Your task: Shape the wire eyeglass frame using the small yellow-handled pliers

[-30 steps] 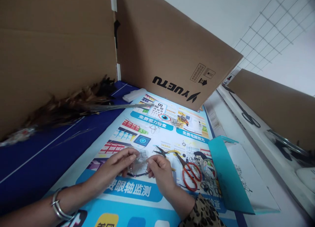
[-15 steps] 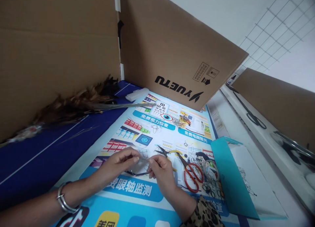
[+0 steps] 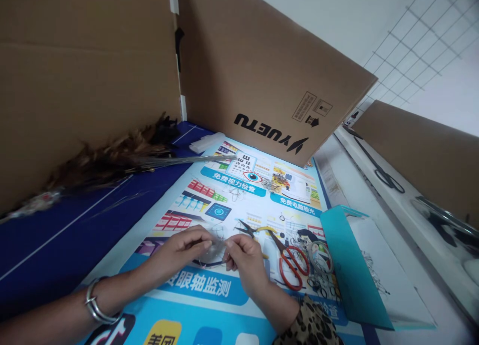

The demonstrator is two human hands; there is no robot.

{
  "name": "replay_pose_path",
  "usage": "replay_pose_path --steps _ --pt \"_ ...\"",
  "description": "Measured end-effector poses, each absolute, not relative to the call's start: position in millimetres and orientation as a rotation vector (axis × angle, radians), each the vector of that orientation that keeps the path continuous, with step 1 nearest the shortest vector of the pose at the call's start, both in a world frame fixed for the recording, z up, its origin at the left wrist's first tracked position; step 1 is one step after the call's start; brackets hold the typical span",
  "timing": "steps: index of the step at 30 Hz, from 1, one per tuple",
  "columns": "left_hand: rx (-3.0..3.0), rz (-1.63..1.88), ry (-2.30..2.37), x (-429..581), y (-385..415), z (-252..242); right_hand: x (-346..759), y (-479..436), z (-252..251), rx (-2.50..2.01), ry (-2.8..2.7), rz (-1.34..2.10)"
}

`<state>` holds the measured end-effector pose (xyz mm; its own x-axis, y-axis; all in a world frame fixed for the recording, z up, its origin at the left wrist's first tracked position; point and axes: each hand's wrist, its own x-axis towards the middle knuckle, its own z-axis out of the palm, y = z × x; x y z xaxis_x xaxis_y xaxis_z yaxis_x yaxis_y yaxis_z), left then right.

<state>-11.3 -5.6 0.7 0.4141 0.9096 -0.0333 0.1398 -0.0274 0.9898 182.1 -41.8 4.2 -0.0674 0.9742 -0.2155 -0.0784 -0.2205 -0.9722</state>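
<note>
Head view: L hand (image 3: 192, 242) is narrowed to a thumb-and-finger pinch, apparently on 1 side of a fine, clear-to-silvery, thread-like piece (image 3: 216, 251); R hand (image 3: 243, 257) pinches the other side, fingertips tight. So the piece sits btwn the 2 hands, just over a blue-and-white printed poster sheet (image 3: 224, 317); its exact shape is too faint to tell.

Close by, R side: black-tipped pliers w/ yellow handles (image 3: 255, 230), next to them black-bladed scissors w/ red loop handles (image 3: 283, 250), then a tangle of silvery wire rings (image 3: 322, 280) beside a teal-sided, white-lined open box (image 3: 350, 275).

To do it well, I'd say: keep both pinches light, w/ only slight tension, since smth this thin prob. kinks or slips easily. Steady 1 hand as anchor, do fine adjustments w/ the other, & keep it clear of the tangle, where it could snag.
</note>
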Motion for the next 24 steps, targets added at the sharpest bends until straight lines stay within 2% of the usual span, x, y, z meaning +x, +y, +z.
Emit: replay_pose_path --steps 9,24 --pt "1.142 0.742 0.919 -10.1 -8.8 6.1 182.6 -42.2 1.0 -1.291 -1.161 1.409" --pt "1.14 0.768 0.941 -9.7 -7.3 -2.6 178.3 -49.5 -5.3 -1.23 -1.33 1.199"
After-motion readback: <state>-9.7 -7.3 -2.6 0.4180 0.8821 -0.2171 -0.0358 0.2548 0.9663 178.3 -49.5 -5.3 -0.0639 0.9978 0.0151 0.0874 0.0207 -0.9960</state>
